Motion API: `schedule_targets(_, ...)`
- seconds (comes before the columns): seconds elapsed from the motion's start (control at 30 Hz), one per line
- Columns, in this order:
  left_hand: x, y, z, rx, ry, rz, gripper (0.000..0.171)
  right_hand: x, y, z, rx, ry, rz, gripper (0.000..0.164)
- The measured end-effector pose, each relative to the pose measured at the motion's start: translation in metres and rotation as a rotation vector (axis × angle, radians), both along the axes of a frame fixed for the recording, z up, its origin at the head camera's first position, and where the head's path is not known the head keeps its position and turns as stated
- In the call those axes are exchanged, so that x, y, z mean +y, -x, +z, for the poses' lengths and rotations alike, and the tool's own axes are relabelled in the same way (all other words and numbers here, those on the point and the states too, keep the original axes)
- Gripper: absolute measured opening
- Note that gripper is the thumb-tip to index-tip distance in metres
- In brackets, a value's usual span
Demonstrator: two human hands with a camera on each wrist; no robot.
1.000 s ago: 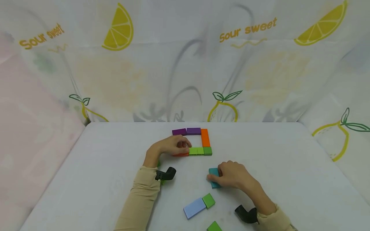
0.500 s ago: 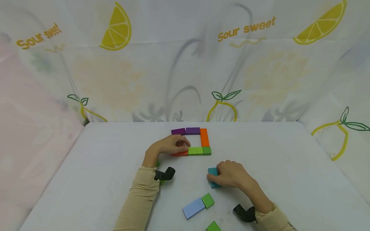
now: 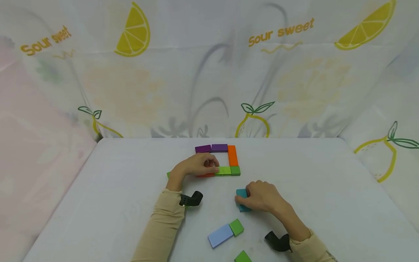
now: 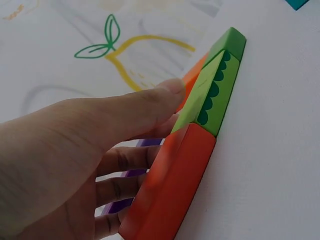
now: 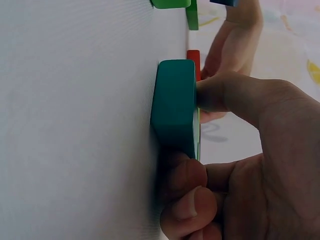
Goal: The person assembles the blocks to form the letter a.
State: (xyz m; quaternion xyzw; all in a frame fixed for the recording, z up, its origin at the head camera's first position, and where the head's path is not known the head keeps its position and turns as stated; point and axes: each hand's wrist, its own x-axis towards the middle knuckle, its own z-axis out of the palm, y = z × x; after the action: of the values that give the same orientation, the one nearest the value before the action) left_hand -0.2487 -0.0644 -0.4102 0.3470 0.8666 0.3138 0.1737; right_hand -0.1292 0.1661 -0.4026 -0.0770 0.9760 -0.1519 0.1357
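Observation:
At the back of the table, my left hand (image 3: 196,165) is at the front row of a rectangle of flat blocks. Its thumb lies over the light green block (image 4: 220,90), and its fingers bend down behind the red block (image 4: 172,185). An orange block (image 3: 232,155) forms the rectangle's right side, a small green block (image 3: 235,170) its front right corner. Two purple blocks (image 3: 219,148) make up the back; the left side is hidden by the hand. Nearer, my right hand (image 3: 262,196) grips a teal block (image 5: 173,100) between thumb and curled fingers, low over the table.
In front lie a light blue block (image 3: 220,235) and a green block (image 3: 236,227), end to end. Another green block (image 3: 243,257) is cut off by the bottom edge. A green piece (image 3: 168,175) peeks out left of my left wrist. A patterned cloth (image 3: 183,72) hangs behind the table.
My left hand and forearm have shifted slightly right, the thumb now reaching over the light green block. A green piece left of that wrist has come into sight. My right hand stays on the teal block.

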Motion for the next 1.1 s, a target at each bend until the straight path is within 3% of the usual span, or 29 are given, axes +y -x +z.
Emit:
schedule_targets(0.37,0.0,0.002,-0.004,0.015,-0.033,-0.018,0.023,0.0,0.008,-0.005,0.0,0.016,-0.027,0.038)
schedule_targets(1.1,0.0,0.004,-0.005,-0.012,0.027,0.017,0.024,-0.003,0.017,-0.005,0.01,0.053,-0.049,0.041)
